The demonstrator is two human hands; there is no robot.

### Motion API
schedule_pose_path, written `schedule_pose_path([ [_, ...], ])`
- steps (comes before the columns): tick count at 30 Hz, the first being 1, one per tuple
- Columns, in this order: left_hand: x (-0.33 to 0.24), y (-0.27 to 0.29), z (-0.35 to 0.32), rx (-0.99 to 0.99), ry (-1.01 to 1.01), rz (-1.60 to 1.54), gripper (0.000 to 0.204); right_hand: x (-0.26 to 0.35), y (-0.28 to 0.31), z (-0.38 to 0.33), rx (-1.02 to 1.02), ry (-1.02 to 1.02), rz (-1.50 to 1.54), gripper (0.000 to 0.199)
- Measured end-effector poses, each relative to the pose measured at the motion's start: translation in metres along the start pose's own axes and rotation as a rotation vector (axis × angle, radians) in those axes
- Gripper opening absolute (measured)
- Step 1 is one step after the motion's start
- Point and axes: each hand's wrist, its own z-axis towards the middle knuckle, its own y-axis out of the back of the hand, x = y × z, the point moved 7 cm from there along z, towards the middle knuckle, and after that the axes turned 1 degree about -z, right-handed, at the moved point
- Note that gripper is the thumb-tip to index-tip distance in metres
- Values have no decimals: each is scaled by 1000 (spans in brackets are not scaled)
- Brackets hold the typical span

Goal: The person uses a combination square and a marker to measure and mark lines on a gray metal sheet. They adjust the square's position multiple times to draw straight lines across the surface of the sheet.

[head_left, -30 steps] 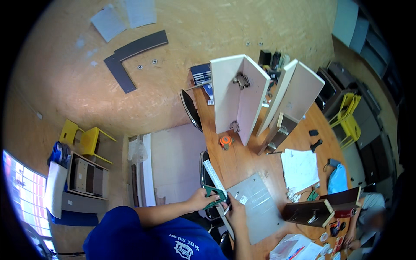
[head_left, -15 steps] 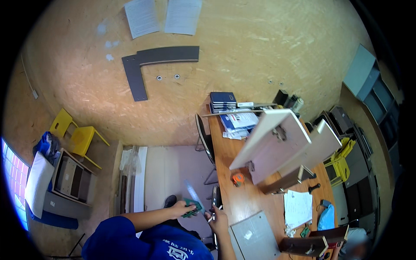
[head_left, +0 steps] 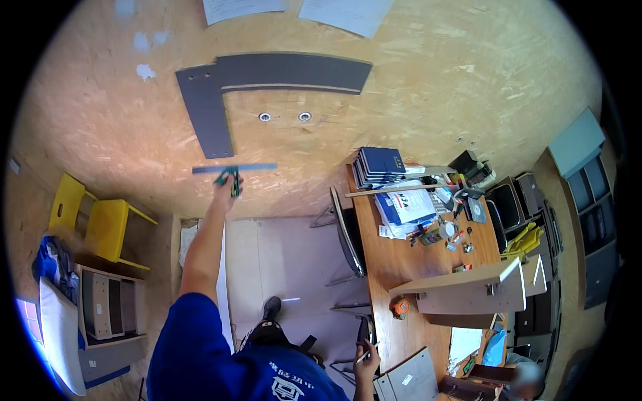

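My left hand (head_left: 228, 192) reaches out toward the wall and is closed on the green head of a combination square (head_left: 255, 168). Its steel blade lies level, just below the lower end of an L-shaped grey board piece (head_left: 207, 120) on the wall; whether the blade touches the wall I cannot tell. Low by the table's near left edge, my right hand (head_left: 366, 364) is closed round a thin pale pen (head_left: 363, 356). Two round metal fittings (head_left: 265, 117) sit in the wall within the corner of the grey piece.
The wooden table (head_left: 381, 267) on the right bears books (head_left: 382, 162), an orange tape measure (head_left: 400, 307) and pale panels (head_left: 471, 294). A black chair (head_left: 349, 230) stands at its left side. Far left are a yellow chair (head_left: 107, 228) and a small cabinet (head_left: 110, 307). Another person (head_left: 528, 377) is at lower right.
My left hand has moved up and forward with the combination square, from beside my right hand to the wall. My right hand has moved apart, still with the pen. The view has shifted closer.
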Motion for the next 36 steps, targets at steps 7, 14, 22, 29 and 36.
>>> schedule_pose_path([
  [7, -70, -19, 87, -20, -42, -111, 13, 6, -13, -15, -40, -200, -64, 23],
  [14, -49, -46, 105, 89, 9, -167, 10, 1, -25, -18, -59, -185, -97, 22],
  [22, -43, -44, 108, 80, -3, -198, 11, 16, -29, -8, -93, -199, -139, 22],
  [29, -57, -28, 101, 69, -28, -178, 13, 10, -35, -14, -65, -190, -204, 20],
  [36, -75, 2, 111, 76, -72, -166, 11, 11, -45, -2, -80, -159, -207, 22],
])
